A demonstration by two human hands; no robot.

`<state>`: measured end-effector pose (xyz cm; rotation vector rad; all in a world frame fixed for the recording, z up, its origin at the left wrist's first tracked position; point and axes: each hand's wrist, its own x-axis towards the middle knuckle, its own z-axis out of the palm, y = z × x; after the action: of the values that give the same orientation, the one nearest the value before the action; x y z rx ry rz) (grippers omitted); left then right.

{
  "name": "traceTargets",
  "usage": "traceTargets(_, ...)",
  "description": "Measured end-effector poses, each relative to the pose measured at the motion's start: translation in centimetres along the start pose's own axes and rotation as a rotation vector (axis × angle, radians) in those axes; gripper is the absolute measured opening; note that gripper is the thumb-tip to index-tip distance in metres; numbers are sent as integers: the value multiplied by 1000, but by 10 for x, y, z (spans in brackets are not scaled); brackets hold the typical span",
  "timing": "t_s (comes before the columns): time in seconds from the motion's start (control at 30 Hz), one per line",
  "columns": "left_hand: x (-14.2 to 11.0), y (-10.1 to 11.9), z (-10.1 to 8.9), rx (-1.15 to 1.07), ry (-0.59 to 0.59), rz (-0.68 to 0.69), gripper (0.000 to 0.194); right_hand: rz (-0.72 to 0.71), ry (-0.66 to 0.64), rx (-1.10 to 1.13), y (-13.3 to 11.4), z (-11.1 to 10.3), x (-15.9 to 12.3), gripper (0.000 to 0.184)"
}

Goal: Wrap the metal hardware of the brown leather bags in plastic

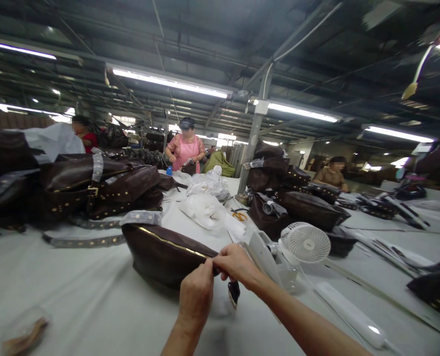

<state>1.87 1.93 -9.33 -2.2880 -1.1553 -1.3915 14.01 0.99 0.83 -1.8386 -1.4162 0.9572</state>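
A dark brown leather bag (160,252) with a gold zipper line lies on the white table (75,306) in front of me. My left hand (197,294) is closed in a pinch on the bag's near end by the zipper. My right hand (237,264) is also closed on that same end, fingers curled over it, touching my left hand. A small dark tab (234,291) hangs just below my right hand.
A small white fan (305,243) stands right of my hands. Piles of brown studded bags (97,185) sit at left and at right (297,202). White plastic wrapping (207,207) lies mid-table. Other people work at the far end. A white power strip (349,311) lies at right.
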Motion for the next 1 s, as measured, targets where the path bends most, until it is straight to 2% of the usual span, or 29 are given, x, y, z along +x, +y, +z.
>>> traceTargets(0.07,6,0,-7,-52,-41,-61,25,-7,-16,31,1,0,-3,13)
traceTargets(0.17,22,2,-23,-265,-213,-303,23,1,-28,80,5,-1,-8,6)
traceTargets(0.3,44,-1,-37,-679,-382,-612,17,16,44,89,8,1,-12,28)
traceTargets(0.43,54,-5,-37,-898,-507,-805,20,-30,138,40,8,11,-13,27)
traceTargets(0.6,58,-2,-39,-1004,-627,-904,12,-116,200,-23,9,19,-16,19)
traceTargets(0.73,61,-3,-41,-989,-665,-938,6,-340,209,-218,13,19,-18,13)
traceTargets(0.83,69,-7,-43,-939,-696,-942,2,-457,280,-394,14,17,-16,10)
traceTargets(1.0,88,-6,-51,-878,-818,-829,5,-422,378,-481,12,20,-21,6)
